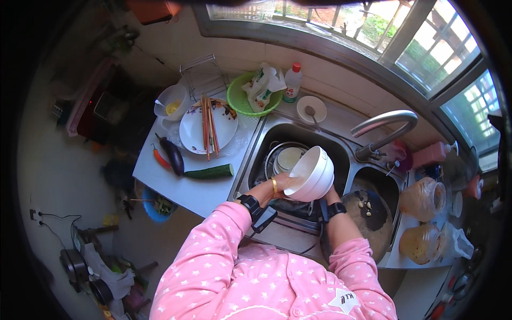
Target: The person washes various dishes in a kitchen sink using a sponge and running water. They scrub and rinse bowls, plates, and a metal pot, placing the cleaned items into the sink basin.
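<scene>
A stack of white bowls (pixel 314 176), tilted toward the left, is held over the large sink basin (pixel 338 172). My left hand (pixel 283 183) grips the near left side of the stack, its fingers partly hidden by the bowls. On the other side, my right hand (pixel 331 195) supports the stack from the right and below, mostly hidden behind it. Beneath them in the basin sits a round metal-rimmed vessel (pixel 267 155) with a smaller pale bowl (pixel 289 158) in it. A curved metal faucet (pixel 384 120) stands behind the sink to the right.
Left counter: a floral plate (pixel 190 130) with chopsticks (pixel 208 124), an eggplant (pixel 173 154), a red chili (pixel 160 159) and a cut cucumber (pixel 210 172). Behind are a green basket (pixel 236 94) and a bottle (pixel 293 84). Garlic cloves (pixel 368 206) lie on a round board (pixel 376 236) over the small basin; jars (pixel 420 244) stand right.
</scene>
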Motion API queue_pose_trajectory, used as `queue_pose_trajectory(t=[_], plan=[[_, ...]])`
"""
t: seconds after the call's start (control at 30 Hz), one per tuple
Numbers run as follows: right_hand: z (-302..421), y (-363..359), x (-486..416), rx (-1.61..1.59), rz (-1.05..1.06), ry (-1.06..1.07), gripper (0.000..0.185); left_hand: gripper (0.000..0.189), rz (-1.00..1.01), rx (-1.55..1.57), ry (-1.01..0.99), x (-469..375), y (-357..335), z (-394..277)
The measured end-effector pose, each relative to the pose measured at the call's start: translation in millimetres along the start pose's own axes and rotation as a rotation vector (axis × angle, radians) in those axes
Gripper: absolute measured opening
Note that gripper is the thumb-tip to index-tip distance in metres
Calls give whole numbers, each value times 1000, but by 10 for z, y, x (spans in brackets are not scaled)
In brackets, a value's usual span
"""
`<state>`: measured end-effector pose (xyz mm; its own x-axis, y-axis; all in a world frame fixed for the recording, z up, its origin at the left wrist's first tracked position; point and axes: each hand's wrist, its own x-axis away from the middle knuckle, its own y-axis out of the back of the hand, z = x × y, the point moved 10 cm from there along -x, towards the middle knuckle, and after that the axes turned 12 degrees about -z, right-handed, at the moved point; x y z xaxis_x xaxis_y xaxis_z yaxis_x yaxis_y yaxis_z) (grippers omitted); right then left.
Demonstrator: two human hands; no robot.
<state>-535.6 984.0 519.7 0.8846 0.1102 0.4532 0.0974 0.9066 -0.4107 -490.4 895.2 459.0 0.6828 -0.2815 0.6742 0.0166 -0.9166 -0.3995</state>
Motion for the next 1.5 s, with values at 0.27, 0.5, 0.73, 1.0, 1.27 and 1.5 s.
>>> queue_pose_trajectory(t=[0.27,0.5,0.73,1.0,1.27,1.5], plan=[[-664,-188,162,-507,-53,-278,49,52,-686,-343,-653,174,371,-580],[-513,-399,194,-649,46,-445,65,54,-861,-455,-692,6,854,-644],[-25,20,-58,-280,-110,-104,55,45,-613,-391,-587,98,914,-789],[-233,50,-66,-321,-166,-216,36,53,-152,232,-37,185,366,-177],[-533,31,-106,57,-39,-134,27,30,-184,672,197,26,520,230],[17,120,-570,1072,-128,421,31,33,-180,636,215,351,743,-27]])
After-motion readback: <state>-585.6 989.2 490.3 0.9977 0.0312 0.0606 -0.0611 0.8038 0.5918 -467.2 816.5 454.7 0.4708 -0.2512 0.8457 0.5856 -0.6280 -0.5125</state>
